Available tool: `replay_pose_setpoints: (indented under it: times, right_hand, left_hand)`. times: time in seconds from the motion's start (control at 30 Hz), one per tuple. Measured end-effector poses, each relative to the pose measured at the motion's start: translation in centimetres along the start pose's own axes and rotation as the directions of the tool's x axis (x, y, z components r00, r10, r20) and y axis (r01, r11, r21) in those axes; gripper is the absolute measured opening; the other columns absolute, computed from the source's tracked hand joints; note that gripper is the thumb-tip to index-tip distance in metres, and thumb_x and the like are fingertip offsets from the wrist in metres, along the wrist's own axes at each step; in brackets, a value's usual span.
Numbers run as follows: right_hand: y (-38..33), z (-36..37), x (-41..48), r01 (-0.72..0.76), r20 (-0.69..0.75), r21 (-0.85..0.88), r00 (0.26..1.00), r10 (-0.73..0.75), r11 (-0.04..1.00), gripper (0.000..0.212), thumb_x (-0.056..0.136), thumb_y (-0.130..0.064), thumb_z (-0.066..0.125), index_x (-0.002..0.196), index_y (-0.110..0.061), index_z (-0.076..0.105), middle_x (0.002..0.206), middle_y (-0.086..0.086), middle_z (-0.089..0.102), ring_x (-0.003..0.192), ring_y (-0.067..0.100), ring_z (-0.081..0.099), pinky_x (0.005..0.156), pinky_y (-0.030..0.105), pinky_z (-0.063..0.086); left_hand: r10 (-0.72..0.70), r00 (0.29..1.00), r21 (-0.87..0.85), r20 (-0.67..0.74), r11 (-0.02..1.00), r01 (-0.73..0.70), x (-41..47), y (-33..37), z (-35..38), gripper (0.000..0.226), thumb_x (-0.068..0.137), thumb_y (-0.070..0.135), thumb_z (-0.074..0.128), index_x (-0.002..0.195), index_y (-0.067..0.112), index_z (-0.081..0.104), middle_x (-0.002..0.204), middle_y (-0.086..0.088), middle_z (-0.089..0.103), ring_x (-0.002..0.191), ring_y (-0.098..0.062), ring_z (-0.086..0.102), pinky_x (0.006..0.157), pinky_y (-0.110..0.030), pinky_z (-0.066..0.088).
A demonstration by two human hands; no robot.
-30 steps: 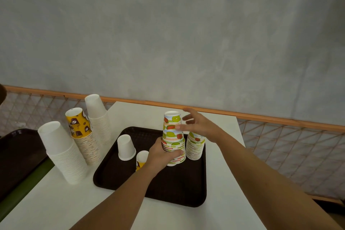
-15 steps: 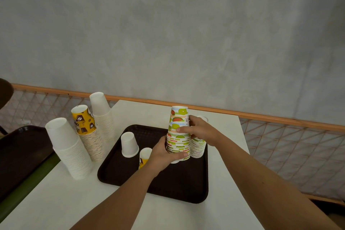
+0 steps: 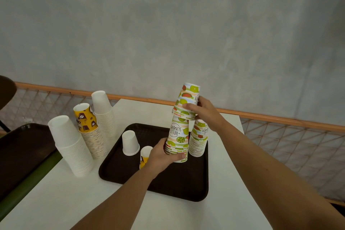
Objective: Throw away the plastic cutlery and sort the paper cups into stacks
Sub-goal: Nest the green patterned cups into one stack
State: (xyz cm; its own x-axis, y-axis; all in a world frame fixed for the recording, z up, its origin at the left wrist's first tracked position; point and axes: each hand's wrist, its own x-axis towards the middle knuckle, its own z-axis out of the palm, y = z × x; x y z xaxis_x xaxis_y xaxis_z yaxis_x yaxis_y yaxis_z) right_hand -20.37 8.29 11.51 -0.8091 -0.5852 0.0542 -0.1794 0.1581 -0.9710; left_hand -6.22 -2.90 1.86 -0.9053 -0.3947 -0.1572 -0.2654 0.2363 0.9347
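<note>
Left hand [image 3: 164, 157] gripping the fruit cup stack [image 3: 178, 134] standing on the brown tray [image 3: 177, 183] near its far edge, right hand [image 3: 207, 114] holding a few fruit cups [image 3: 187, 99] tilting high over that far edge.

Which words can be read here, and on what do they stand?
"HELLO SUMMER": rotated, on the fruit-print stack that the left hand grips.
Partly hidden, unreadable: print on the upper cups in the right hand and the rear fruit-print stack.
Pictures only: the yellow cup.
</note>
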Motion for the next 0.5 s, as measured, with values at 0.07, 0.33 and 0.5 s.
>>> replay_pose_setpoints:
  times: [0.07,0.33,0.5]
  right_hand:
    - [-0.3,-0.5,0.5,0.025,-0.070,0.031,0.997,-0.023,0.999,0.043,0.083,-0.024,0.069,0.121,-0.011,0.054,0.114,0.005,0.066,0.101,0.021,0.065,0.081,0.035,0.056]
    - [1.6,-2.7,1.0,0.017,-0.389,-0.039,0.921,-0.030,0.999,0.050,0.080,-0.020,0.072,0.121,-0.006,0.047,0.107,0.001,0.057,0.095,0.016,0.056,0.080,0.029,0.046]
    - [5.4,-2.5,1.2,-0.081,-0.393,-0.167,0.919,0.009,0.983,0.049,0.076,-0.019,0.075,0.115,-0.006,0.048,0.109,0.008,0.061,0.100,0.024,0.061,0.082,0.035,0.051]
  left_hand:
    - [0.000,1.000,-0.010,-0.002,1.000,0.000,0.0,-0.1,0.1,0.067,0.070,0.023,0.080,0.128,0.019,0.046,0.121,0.002,0.059,0.105,-0.009,0.054,0.092,-0.025,0.045]
    - [-0.030,0.999,-0.095,-0.026,0.995,0.027,0.9,-0.4,0.1,0.062,0.069,0.023,0.081,0.123,0.020,0.050,0.116,0.003,0.062,0.104,-0.011,0.058,0.093,-0.027,0.047]
    - [-0.036,0.999,-0.119,-0.040,0.992,0.031,1.3,-0.3,-0.1,0.058,0.069,0.023,0.081,0.118,0.022,0.051,0.107,0.008,0.061,0.097,-0.008,0.058,0.087,-0.023,0.046]
